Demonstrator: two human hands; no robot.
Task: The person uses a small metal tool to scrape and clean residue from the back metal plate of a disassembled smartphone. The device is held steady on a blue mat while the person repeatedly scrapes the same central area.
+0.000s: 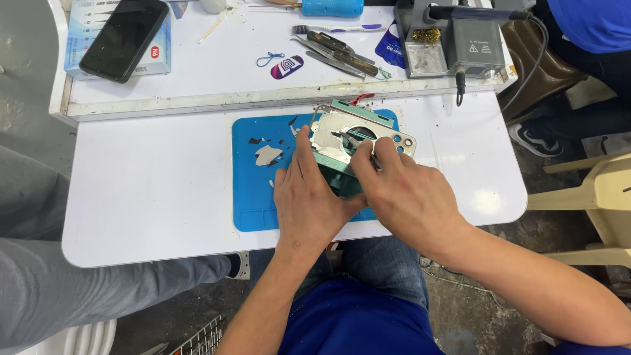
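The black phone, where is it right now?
In the head view the black phone lies at the far left of the upper white shelf, resting at a slant on a pale blue box, well away from both hands.
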